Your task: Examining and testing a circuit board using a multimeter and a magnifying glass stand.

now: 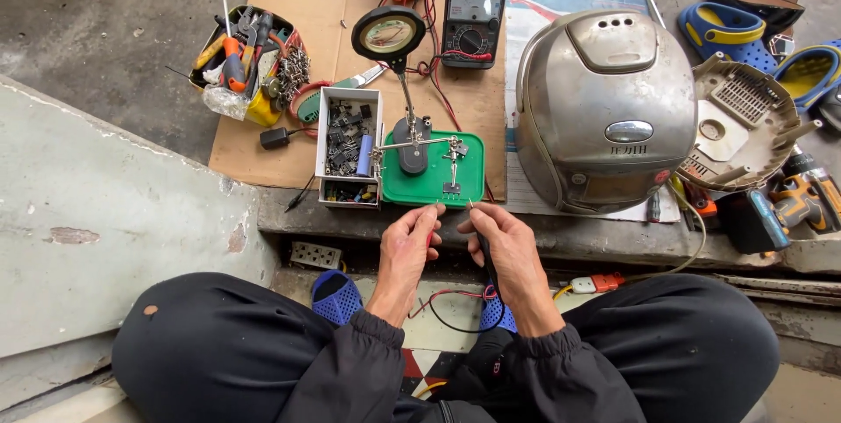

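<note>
Head view: right hand [512, 248] grips a thin probe [473, 213], long axis pointing up and away toward the clip stand [429, 150] on the green tray [438, 186]. Left hand [407, 248] pinched shut on something small, unidentifiable. Both hands sit just below the tray, the right nearer the clipped part.

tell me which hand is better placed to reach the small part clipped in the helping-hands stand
Probably the right hand: it holds a thin probe whose tip points up at the clipped part on the green base. The left hand sits lower, fingers curled.
</note>
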